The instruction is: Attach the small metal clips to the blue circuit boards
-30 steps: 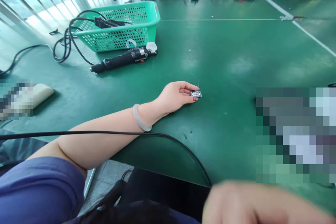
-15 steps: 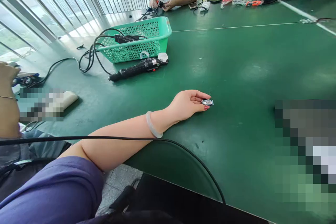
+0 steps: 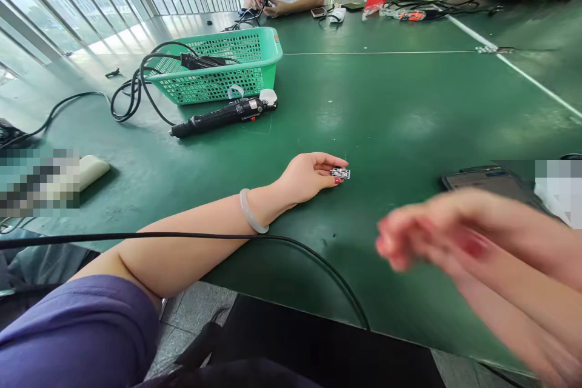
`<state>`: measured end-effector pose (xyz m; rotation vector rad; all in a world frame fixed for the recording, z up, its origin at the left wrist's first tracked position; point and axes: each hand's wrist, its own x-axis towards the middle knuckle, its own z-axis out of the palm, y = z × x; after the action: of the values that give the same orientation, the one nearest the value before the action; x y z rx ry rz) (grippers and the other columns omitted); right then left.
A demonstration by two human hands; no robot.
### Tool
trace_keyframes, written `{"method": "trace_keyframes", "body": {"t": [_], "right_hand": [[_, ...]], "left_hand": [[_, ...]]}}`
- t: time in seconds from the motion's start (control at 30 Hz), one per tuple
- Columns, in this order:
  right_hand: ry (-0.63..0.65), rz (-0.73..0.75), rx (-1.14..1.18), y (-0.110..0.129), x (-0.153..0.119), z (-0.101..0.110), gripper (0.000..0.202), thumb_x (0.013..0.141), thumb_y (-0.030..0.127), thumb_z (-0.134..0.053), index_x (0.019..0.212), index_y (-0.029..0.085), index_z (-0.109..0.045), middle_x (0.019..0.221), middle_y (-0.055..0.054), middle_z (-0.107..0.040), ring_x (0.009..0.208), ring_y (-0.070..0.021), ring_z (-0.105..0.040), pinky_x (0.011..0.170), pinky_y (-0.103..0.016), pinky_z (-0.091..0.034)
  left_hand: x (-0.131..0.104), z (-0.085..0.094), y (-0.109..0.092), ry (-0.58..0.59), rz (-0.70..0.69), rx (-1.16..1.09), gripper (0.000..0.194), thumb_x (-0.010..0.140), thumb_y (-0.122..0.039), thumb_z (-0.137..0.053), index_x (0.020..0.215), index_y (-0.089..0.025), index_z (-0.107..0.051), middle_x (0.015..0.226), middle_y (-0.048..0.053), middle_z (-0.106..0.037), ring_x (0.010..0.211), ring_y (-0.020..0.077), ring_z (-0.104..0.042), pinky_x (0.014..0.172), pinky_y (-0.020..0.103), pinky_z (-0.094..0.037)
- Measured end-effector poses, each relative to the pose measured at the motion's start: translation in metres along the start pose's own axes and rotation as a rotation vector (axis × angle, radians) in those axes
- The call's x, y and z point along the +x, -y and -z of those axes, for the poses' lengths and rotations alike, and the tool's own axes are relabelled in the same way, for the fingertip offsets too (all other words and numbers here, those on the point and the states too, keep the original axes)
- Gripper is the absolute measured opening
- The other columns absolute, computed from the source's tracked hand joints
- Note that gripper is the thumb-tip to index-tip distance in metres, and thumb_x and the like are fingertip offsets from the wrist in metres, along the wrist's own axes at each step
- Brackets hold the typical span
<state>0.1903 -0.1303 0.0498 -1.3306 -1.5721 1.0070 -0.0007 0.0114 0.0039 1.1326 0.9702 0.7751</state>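
Observation:
My left hand (image 3: pixel 313 177) rests on the green tabletop, thumb and fingers pinching a small black-and-silver part (image 3: pixel 341 173) that looks like a tiny circuit board. A pale bangle (image 3: pixel 251 212) circles that wrist. From the right edge my right hand (image 3: pixel 431 233) reaches over the table, smeared by motion. Its fingers point toward the left hand but stay apart from it; whether they hold anything cannot be made out. Beyond the left hand lies a black electric screwdriver (image 3: pixel 222 117) with a cable.
A green plastic basket (image 3: pixel 218 82) with a black cable stands behind the screwdriver. Near the right forearm lies a dark phone-like device (image 3: pixel 491 180). A black cable (image 3: pixel 182 234) crosses before my left arm. Two people sit across the table, one holding a small dark item.
My right hand has come into view from the right, moving fast. The left hand keeps its pinch on the small part. The whole view has shifted, so the table things appear further left.

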Motion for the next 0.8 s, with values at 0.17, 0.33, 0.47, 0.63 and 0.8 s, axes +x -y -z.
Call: {"method": "trace_keyframes", "body": {"t": [0.17, 0.33, 0.47, 0.63, 0.8], "right_hand": [[-0.100, -0.079, -0.472, -0.006, 0.086, -0.020, 0.023, 0.075, 0.025, -0.074, 0.098, 0.025, -0.069, 0.083, -0.003, -0.071, 0.072, -0.0212, -0.067, 0.068, -0.038, -0.054], [-0.118, -0.021, -0.397, -0.042, 0.109, -0.032, 0.019, 0.071, 0.013, -0.074, 0.089, 0.020, -0.069, 0.084, -0.002, -0.073, 0.070, -0.0165, -0.066, 0.074, -0.034, -0.055], [-0.140, 0.041, -0.329, -0.050, 0.104, -0.033, 0.011, 0.075, 0.013, -0.069, 0.084, 0.020, -0.070, 0.080, -0.002, -0.074, 0.072, -0.0168, -0.068, 0.076, -0.033, -0.055], [-0.155, 0.099, -0.304, -0.052, 0.104, -0.037, 0.009, 0.077, 0.014, -0.067, 0.083, 0.021, -0.070, 0.079, -0.001, -0.074, 0.072, -0.0172, -0.069, 0.073, -0.033, -0.055], [-0.198, 0.208, -0.340, -0.054, 0.104, -0.043, 0.005, 0.081, 0.018, -0.067, 0.085, 0.020, -0.069, 0.081, -0.002, -0.073, 0.073, -0.0175, -0.067, 0.073, -0.033, -0.052]], "left_hand": [[-0.003, 0.000, -0.003, -0.012, -0.011, 0.011, 0.029, 0.071, 0.006, -0.068, 0.095, -0.009, -0.072, 0.082, 0.003, -0.075, 0.076, 0.0096, -0.069, 0.092, 0.033, -0.054], [-0.002, 0.000, 0.000, 0.006, -0.026, -0.018, 0.028, 0.072, 0.003, -0.069, 0.098, -0.008, -0.071, 0.087, 0.005, -0.076, 0.080, 0.0108, -0.069, 0.096, 0.034, -0.052], [-0.001, 0.000, 0.000, -0.026, -0.039, 0.001, 0.036, 0.071, 0.007, -0.067, 0.103, -0.008, -0.068, 0.086, 0.005, -0.074, 0.078, 0.0104, -0.068, 0.090, 0.034, -0.053], [-0.002, 0.001, -0.002, -0.022, -0.040, -0.021, 0.037, 0.071, 0.006, -0.067, 0.105, -0.009, -0.064, 0.085, 0.004, -0.072, 0.077, 0.0103, -0.068, 0.088, 0.033, -0.053], [-0.004, 0.001, -0.003, 0.023, -0.018, -0.116, 0.021, 0.078, -0.005, -0.069, 0.099, -0.009, -0.066, 0.087, 0.004, -0.071, 0.080, 0.0096, -0.067, 0.094, 0.033, -0.051]]}}
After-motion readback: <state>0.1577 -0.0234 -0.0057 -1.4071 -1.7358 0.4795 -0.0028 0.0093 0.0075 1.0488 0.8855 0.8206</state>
